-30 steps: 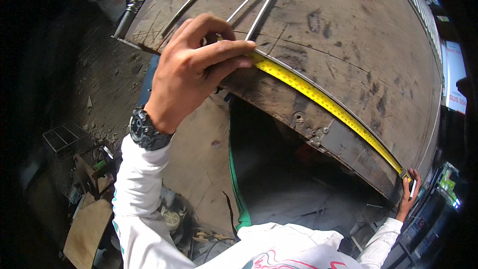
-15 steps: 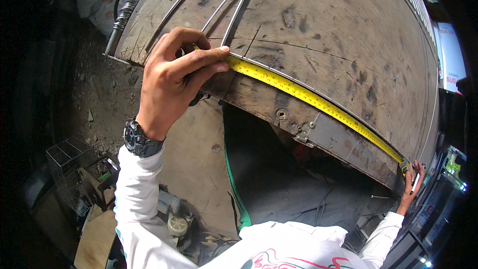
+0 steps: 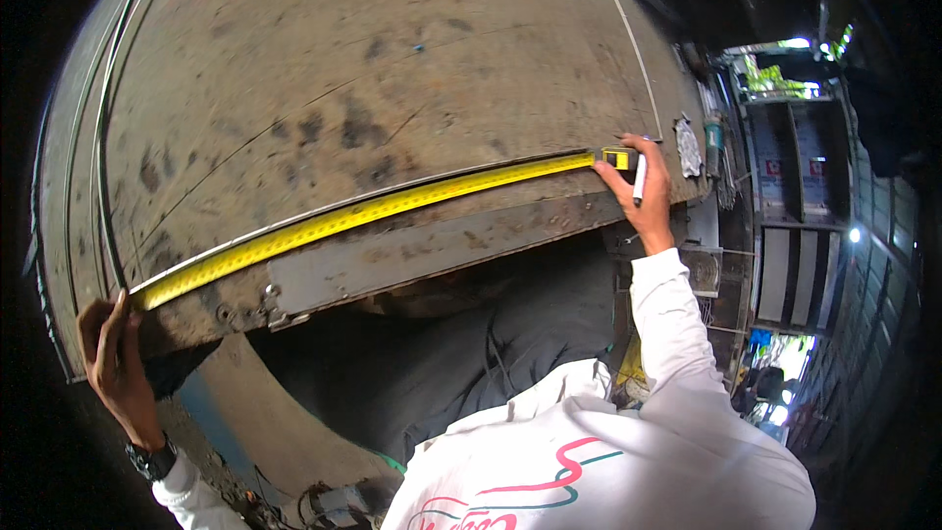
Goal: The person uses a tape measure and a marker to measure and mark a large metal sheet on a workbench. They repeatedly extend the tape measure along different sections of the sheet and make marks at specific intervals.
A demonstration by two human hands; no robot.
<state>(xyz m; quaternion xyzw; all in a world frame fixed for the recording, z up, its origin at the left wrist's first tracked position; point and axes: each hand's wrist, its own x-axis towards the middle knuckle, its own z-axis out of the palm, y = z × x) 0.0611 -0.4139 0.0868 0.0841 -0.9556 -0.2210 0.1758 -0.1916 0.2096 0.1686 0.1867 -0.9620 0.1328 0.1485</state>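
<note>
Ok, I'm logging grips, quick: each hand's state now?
Left hand: closed, pinching the tape.
Right hand: closed, holding the case and a pen.

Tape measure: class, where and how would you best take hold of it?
Probably by its boxy case, coming from the near right, where the right grip is: the case is compact, while the yellow strip runs out leftward, long and thin.
</note>
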